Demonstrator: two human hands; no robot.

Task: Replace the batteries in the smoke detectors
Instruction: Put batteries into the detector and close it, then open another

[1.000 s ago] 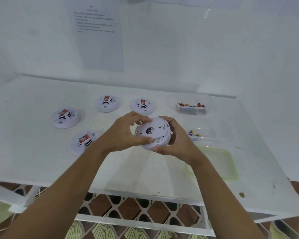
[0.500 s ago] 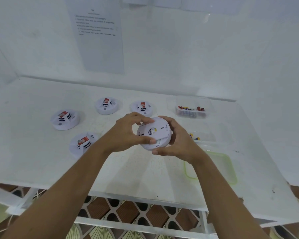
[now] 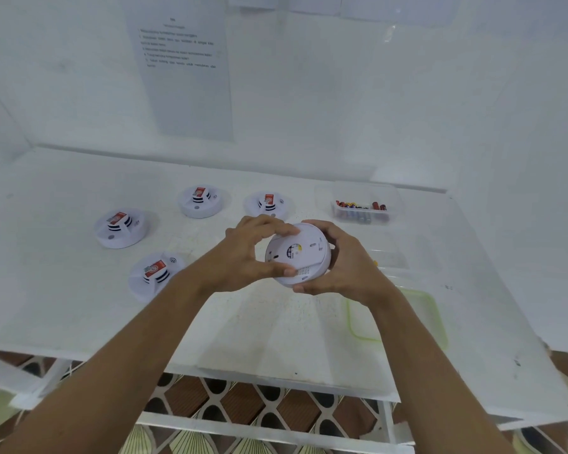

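Note:
I hold a round white smoke detector (image 3: 300, 253) above the middle of the white table (image 3: 79, 306), its back plate with a small round label turned up toward me. My left hand (image 3: 246, 253) grips its left rim with thumb below and fingers over the top. My right hand (image 3: 345, 260) cups its right side. Several other detectors with red labels lie on the table: one at the left (image 3: 120, 227), one at the near left (image 3: 156, 273), and two further back (image 3: 200, 201) (image 3: 268, 204). A clear box of batteries (image 3: 361, 208) stands at the back right.
A second clear container (image 3: 394, 257) sits behind my right hand, mostly hidden. A green-rimmed lid (image 3: 430, 319) lies flat at the near right. An instruction sheet (image 3: 181, 67) hangs on the white back wall. The table's front edge runs just below my forearms.
The detector has turned a little in my hands and its back plate label has rotated. Both hands stay in nearly the same place.

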